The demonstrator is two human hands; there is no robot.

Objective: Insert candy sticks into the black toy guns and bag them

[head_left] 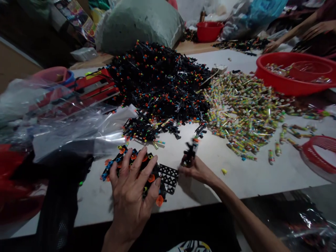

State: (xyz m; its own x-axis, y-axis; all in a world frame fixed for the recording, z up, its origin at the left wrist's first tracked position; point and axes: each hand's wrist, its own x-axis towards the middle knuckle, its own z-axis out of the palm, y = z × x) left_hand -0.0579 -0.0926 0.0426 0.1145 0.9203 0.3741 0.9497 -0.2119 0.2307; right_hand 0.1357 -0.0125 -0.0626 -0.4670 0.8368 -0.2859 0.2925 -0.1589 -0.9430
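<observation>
Lower centre: right hand (pixel 196 170) grasps a black piece (pixel 189 154), near upright — perforated rack (pixel 169 177) just left, bare end nearest; left hand (pixel 132 190) unclenched, spread above.

two hands are the wearer's, left hand (pixel 133 192) and right hand (pixel 194 170); two more, a co-worker's hands (pixel 319 29), show at the far right. one black toy (pixel 189 154) is in the right hand. there is one big toy heap (pixel 160 77) and one tube heap (pixel 241 108), both too dense to count. one green sack (pixel 141 26), one perforated red basket (pixel 306 152), one loose yellow bit (pixel 224 171).
</observation>
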